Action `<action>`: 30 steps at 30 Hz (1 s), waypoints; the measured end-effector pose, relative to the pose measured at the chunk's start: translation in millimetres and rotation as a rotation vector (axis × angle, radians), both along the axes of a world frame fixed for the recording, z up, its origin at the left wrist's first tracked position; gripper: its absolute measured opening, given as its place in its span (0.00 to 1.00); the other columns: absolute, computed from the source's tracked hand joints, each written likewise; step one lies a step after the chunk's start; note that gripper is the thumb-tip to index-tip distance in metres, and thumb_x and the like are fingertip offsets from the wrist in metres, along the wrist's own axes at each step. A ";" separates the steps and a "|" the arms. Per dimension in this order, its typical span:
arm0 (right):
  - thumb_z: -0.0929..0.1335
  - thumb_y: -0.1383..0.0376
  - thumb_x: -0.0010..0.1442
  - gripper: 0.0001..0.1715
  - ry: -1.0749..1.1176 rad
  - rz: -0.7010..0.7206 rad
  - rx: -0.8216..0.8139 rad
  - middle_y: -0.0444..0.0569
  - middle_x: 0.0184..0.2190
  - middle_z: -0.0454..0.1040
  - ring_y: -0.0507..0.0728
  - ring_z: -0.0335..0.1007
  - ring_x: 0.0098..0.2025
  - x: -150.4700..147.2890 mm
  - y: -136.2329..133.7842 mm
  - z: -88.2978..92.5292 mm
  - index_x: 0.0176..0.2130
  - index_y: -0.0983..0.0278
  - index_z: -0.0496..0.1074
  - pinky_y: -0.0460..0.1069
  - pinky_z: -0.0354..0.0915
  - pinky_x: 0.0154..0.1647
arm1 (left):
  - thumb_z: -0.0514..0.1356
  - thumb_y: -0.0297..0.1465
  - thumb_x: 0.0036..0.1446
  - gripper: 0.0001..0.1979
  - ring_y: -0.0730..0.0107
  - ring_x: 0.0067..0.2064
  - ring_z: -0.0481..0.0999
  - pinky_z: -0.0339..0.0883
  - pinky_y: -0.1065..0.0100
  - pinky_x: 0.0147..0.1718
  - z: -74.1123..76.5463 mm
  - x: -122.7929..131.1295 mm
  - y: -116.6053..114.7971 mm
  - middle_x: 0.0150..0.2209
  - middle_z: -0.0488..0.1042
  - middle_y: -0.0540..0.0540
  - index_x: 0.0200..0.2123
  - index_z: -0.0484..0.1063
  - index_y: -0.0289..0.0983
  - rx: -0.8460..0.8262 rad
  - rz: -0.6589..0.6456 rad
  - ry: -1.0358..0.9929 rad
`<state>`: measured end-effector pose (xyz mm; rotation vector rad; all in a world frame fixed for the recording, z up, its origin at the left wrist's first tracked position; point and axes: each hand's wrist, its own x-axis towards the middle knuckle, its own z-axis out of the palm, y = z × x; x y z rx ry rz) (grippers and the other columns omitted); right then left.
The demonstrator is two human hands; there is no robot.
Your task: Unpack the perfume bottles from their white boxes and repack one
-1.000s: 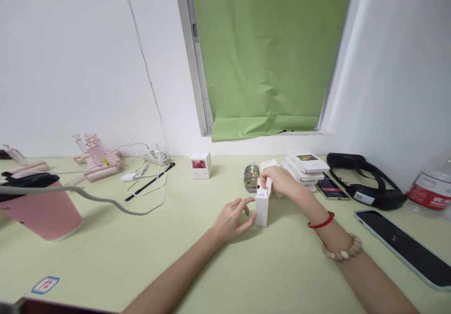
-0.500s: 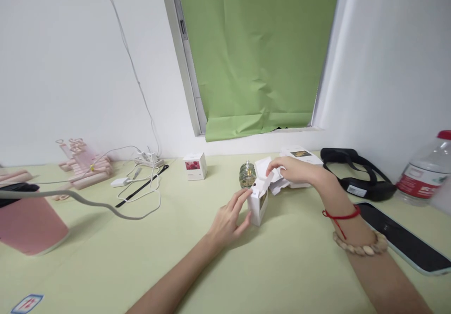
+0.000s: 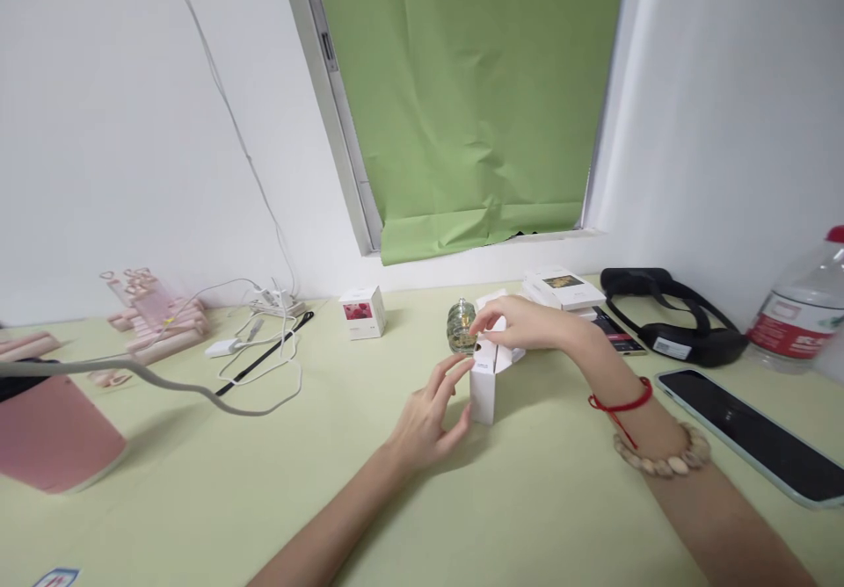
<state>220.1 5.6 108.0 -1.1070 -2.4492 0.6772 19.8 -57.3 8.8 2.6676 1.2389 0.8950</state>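
White box (image 3: 484, 394) stood on the green surface (image 3: 527, 508) at frame centre. Left hand (image 3: 425, 416) rested loosely spread fingers against its side, while right hand (image 3: 527, 323) fingers pinched its top flap beside a bottle (image 3: 460, 323).

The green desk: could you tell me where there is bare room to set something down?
Bare: desk between grey cable and left hand, and the front strip between the forearms. Crowded: behind the white box, glass jar through stacked boxes to headset; tablet at right.
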 end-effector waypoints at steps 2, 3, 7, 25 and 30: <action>0.64 0.72 0.46 0.18 -0.048 -0.025 0.006 0.46 0.38 0.74 0.55 0.68 0.40 2.7 2.8 -2.9 0.36 0.61 0.74 0.45 0.63 0.37 | 0.47 0.31 0.56 0.26 0.68 0.44 0.67 0.68 0.69 0.34 -0.1 0.0 -0.7 0.57 0.53 0.40 0.58 0.45 0.43 0.001 -0.020 0.011; 0.63 0.73 0.45 0.18 -0.063 -0.030 0.010 0.46 0.38 0.73 0.55 0.68 0.40 3.7 3.7 -3.8 0.36 0.61 0.74 0.45 0.63 0.38 | 0.47 0.31 0.56 0.26 0.67 0.45 0.67 0.68 0.69 0.34 -0.4 0.3 -1.0 0.57 0.54 0.39 0.58 0.44 0.42 0.000 -0.024 0.013; 0.64 0.73 0.46 0.16 -0.068 -0.002 -0.012 0.46 0.39 0.73 0.54 0.69 0.39 5.2 5.8 -6.0 0.35 0.61 0.73 0.46 0.63 0.38 | 0.47 0.31 0.56 0.26 0.67 0.44 0.67 0.68 0.68 0.34 -2.5 1.0 0.0 0.57 0.55 0.38 0.58 0.45 0.41 0.001 -0.029 0.013; 0.66 0.67 0.48 0.17 -0.191 0.132 -0.088 0.46 0.45 0.68 0.57 0.65 0.44 13.7 2.8 1.6 0.41 0.57 0.71 0.48 0.60 0.44 | 0.45 0.34 0.58 0.23 0.74 0.31 0.70 0.62 0.72 0.30 -7.0 -2.0 10.5 0.49 0.63 0.46 0.57 0.45 0.44 -0.124 0.028 0.119; 0.67 0.68 0.45 0.16 -0.212 0.110 -0.051 0.46 0.44 0.67 0.57 0.64 0.44 16.4 4.1 2.3 0.38 0.58 0.71 0.49 0.59 0.45 | 0.43 0.35 0.59 0.21 0.73 0.34 0.70 0.61 0.71 0.31 -6.3 -2.8 10.2 0.49 0.64 0.47 0.55 0.47 0.44 -0.132 0.015 0.185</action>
